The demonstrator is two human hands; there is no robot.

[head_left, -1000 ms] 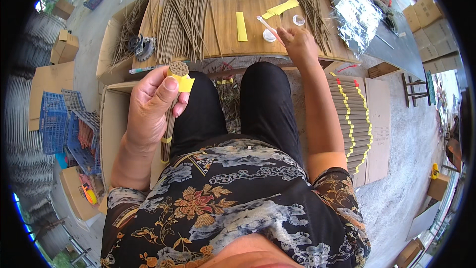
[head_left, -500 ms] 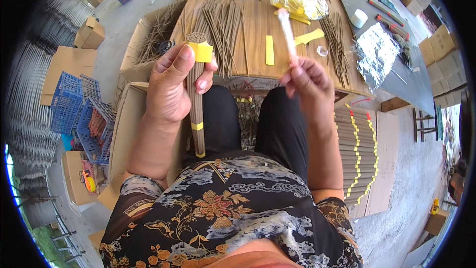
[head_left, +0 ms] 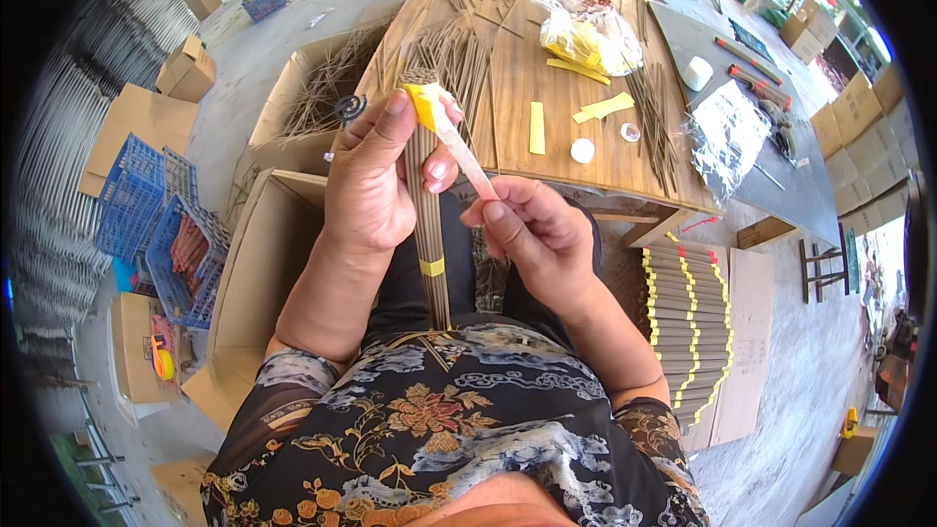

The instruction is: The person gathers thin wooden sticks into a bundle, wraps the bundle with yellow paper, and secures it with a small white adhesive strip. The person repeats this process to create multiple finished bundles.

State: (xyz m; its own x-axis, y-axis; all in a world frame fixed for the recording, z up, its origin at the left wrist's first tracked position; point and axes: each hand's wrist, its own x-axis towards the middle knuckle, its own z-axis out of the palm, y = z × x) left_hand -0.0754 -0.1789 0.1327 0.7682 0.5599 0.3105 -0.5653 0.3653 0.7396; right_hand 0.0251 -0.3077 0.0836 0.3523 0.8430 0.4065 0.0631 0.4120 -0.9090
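My left hand [head_left: 376, 176] is wrapped around a bundle [head_left: 427, 220] of thin brown sticks, gripping it near its far end. The bundle stands out in front of me, left of centre, its near end by my shirt [head_left: 439, 410]. A yellow strip [head_left: 422, 101] lies around its far end, under my thumb, and a yellow band [head_left: 432, 266] circles it nearer me.

My right hand [head_left: 532, 234] pinches a flat pale paddle [head_left: 473, 168] between thumb and fingers; the paddle's far end meets the yellow strip.

Beyond my hands is the wooden table [head_left: 586, 176]. On it, loose sticks [head_left: 459, 63] lie to the left, a clear bag [head_left: 590, 34] sits far off, and two flat yellow papers [head_left: 537, 127] lie nearer. Right of those are a white tub [head_left: 583, 150] and a clear ring [head_left: 630, 133]. Finished-looking bundles [head_left: 688, 332] lie in a row to my right, beside bare cardboard [head_left: 747, 332]. An unlidded box [head_left: 293, 224] stands at my left.
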